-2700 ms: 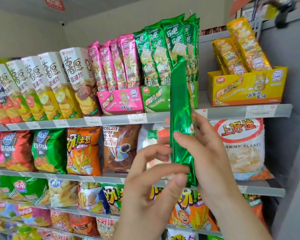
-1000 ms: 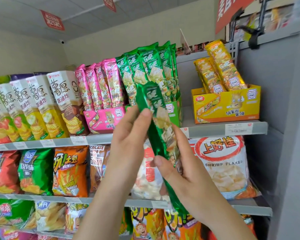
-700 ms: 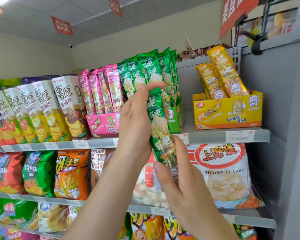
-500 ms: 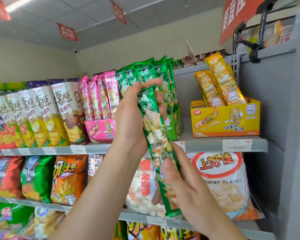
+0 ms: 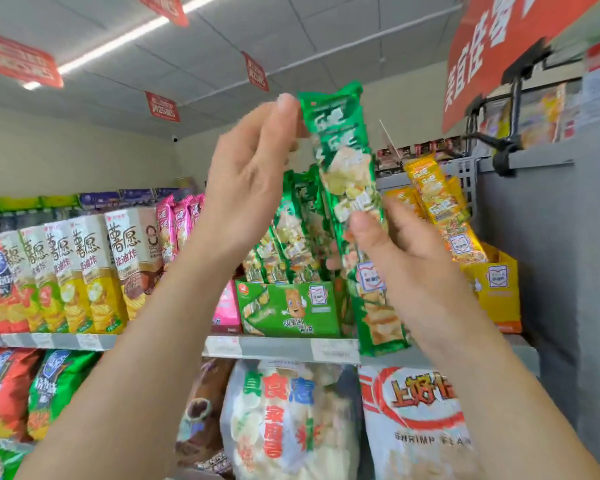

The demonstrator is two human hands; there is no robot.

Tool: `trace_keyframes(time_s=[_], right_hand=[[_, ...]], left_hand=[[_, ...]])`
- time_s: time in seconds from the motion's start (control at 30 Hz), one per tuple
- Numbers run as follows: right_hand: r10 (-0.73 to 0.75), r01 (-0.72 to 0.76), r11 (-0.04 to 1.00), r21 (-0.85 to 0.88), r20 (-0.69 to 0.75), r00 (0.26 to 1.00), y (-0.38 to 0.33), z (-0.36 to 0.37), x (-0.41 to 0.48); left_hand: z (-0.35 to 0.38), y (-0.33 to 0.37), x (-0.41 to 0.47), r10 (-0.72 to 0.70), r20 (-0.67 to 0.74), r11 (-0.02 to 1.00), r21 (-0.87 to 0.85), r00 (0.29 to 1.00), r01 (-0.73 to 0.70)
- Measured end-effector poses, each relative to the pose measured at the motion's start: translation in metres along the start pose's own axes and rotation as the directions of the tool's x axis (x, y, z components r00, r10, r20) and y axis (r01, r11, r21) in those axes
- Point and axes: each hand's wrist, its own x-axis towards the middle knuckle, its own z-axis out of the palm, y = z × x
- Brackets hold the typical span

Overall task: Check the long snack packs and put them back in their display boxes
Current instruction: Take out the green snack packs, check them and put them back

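Note:
A long green snack pack [image 5: 349,188] stands upright in front of the shelf. My right hand [image 5: 409,268] grips its lower half, thumb across the front. My left hand [image 5: 253,178] is raised beside it, fingers straight, fingertips touching the pack's top left corner. Behind the pack, the green display box [image 5: 291,308] holds several green packs [image 5: 290,233]. A pink display box [image 5: 226,313] with pink packs [image 5: 177,223] sits to its left, partly hidden by my left arm. A yellow display box [image 5: 496,289] with yellow packs [image 5: 437,202] sits to the right.
Tall chip cartons [image 5: 84,271] fill the shelf's left part. The shelf edge [image 5: 274,346] carries price tags. Large snack bags [image 5: 284,420] and a shrimp flakes bag [image 5: 420,420] sit below. A grey side panel [image 5: 551,254] closes the right; a red sign [image 5: 499,39] hangs overhead.
The green pack has risen higher in front of the green box as the view tilted up. My left hand went from gripping its top to straight fingers at the corner.

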Motion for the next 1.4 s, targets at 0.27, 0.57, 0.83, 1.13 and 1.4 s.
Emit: trace_keyframes(time_s=[0.27, 0.57, 0.83, 1.13, 1.4], right_hand=[[-0.078, 0.087, 0.996, 0.005, -0.381, 0.921, 0.006, -0.035, 0.095], [0.069, -0.152, 0.976, -0.155, -0.439, 0.896, 0.057, -0.024, 0.141], [0.313, -0.357, 0.922, -0.149, -0.254, 0.915, 0.08, -0.021, 0.141], [0.423, -0.432, 0.874, -0.221, -0.091, 0.902, 0.087, -0.014, 0.136], [0.672, -0.556, 0.627, -0.546, 0.018, 0.741, 0.066, -0.021, 0.13]], left_hand=[[-0.012, -0.032, -0.002, -0.129, 0.39, 0.749, 0.641, 0.912, -0.169], [-0.013, -0.037, 0.009, -0.077, 0.461, 0.738, 0.623, 0.884, -0.26], [-0.013, -0.039, 0.017, -0.117, 0.511, 0.765, 0.593, 0.851, -0.252], [-0.018, -0.045, 0.019, -0.112, 0.516, 0.836, 0.511, 0.849, -0.199], [-0.022, -0.056, 0.023, -0.163, 0.454, 0.84, 0.529, 0.876, -0.118]])
